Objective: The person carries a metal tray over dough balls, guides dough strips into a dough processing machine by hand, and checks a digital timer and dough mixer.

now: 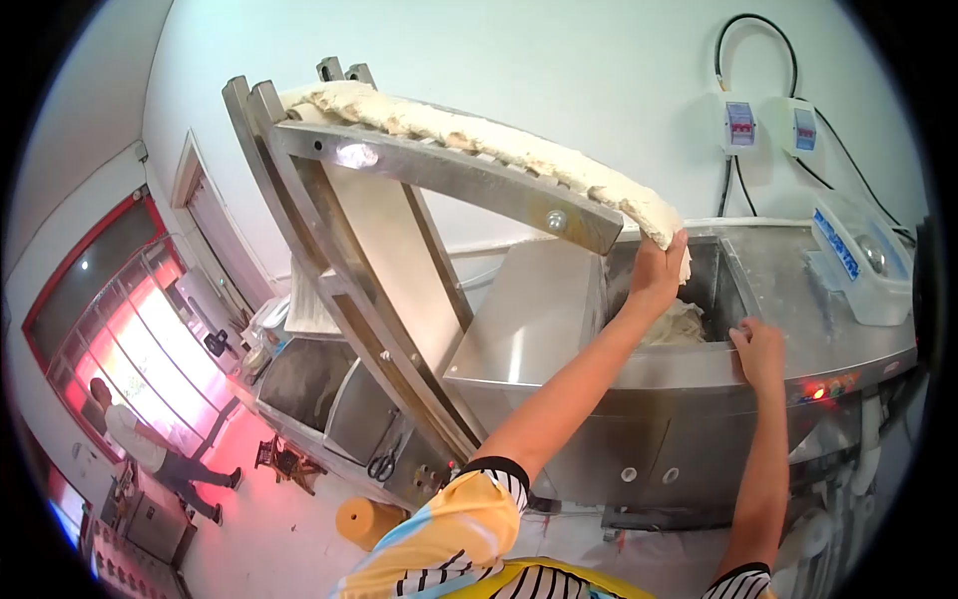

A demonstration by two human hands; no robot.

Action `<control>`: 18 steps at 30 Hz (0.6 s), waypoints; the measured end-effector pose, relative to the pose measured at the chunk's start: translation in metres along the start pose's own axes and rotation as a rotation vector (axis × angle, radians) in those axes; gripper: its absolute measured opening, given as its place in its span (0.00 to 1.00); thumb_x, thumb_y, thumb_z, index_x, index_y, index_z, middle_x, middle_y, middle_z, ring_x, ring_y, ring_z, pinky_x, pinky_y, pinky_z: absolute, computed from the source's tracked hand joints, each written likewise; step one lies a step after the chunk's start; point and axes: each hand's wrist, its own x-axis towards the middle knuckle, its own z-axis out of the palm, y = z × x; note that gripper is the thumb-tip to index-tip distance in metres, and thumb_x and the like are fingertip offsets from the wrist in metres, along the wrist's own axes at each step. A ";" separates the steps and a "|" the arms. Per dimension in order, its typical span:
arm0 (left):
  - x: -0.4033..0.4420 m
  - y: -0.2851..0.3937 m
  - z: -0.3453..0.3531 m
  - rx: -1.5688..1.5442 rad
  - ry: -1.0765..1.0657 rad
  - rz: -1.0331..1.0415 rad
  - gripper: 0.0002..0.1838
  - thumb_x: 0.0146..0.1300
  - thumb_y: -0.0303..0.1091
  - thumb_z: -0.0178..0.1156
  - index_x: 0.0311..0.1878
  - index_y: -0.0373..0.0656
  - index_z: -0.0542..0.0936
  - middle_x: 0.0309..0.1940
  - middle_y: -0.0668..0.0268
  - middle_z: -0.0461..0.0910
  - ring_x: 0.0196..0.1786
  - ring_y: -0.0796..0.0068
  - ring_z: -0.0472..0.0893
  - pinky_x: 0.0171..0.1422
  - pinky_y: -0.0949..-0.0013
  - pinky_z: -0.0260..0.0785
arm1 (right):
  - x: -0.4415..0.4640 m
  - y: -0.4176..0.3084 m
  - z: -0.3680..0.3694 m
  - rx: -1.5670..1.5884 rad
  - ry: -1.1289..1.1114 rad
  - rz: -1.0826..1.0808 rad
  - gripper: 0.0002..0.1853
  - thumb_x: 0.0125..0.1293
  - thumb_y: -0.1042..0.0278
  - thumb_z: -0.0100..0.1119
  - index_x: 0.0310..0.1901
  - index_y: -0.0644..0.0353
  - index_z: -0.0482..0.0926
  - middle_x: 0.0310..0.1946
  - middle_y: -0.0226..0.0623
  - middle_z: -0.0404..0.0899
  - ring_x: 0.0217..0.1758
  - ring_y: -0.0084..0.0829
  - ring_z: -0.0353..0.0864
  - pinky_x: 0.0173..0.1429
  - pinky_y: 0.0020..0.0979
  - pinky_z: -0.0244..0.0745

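Observation:
A long strip of pale dough (479, 138) lies along a raised metal conveyor frame (449, 185) and hangs over its lower right end. My left hand (658, 272) is closed around the hanging end of the dough, above a rectangular metal opening (733, 275) in the steel machine. More dough (677, 326) lies inside that opening. My right hand (756, 349) is at the front right rim of the opening, fingers curled at the edge; whether they grip anything is not clear.
A clear plastic container (863, 260) stands on the right of the steel top. Two switch boxes (739, 122) with cables hang on the wall. Metal bins (309, 384), an orange roll (367, 522) and a small stool (287, 465) are at left. Farther off, a person (150, 444) stands.

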 end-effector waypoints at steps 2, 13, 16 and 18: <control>-0.001 -0.025 -0.010 0.073 0.048 0.177 0.24 0.66 0.44 0.53 0.54 0.32 0.68 0.47 0.49 0.75 0.51 0.55 0.74 0.56 0.61 0.64 | 0.000 0.001 0.000 0.001 0.012 -0.007 0.12 0.52 0.67 0.65 0.35 0.66 0.80 0.22 0.47 0.78 0.29 0.48 0.78 0.37 0.41 0.70; -0.015 0.045 -0.069 -0.020 0.066 0.095 0.23 0.63 0.45 0.58 0.51 0.34 0.72 0.51 0.48 0.71 0.48 0.52 0.74 0.50 0.56 0.68 | -0.001 -0.006 -0.004 -0.095 -0.020 -0.022 0.12 0.52 0.66 0.65 0.36 0.65 0.80 0.23 0.46 0.79 0.31 0.47 0.78 0.40 0.41 0.70; -0.007 0.031 -0.053 0.177 0.117 0.125 0.23 0.65 0.42 0.56 0.53 0.31 0.69 0.46 0.49 0.75 0.50 0.55 0.75 0.54 0.59 0.65 | 0.000 -0.006 -0.004 -0.128 -0.040 -0.001 0.12 0.53 0.65 0.65 0.36 0.64 0.80 0.23 0.45 0.79 0.32 0.47 0.78 0.43 0.41 0.68; 0.001 0.024 -0.034 0.259 0.186 0.104 0.20 0.65 0.37 0.53 0.53 0.31 0.67 0.44 0.49 0.78 0.47 0.52 0.78 0.54 0.61 0.66 | 0.001 -0.006 -0.003 -0.147 -0.048 -0.001 0.12 0.53 0.65 0.64 0.36 0.64 0.80 0.23 0.45 0.79 0.32 0.47 0.78 0.43 0.41 0.68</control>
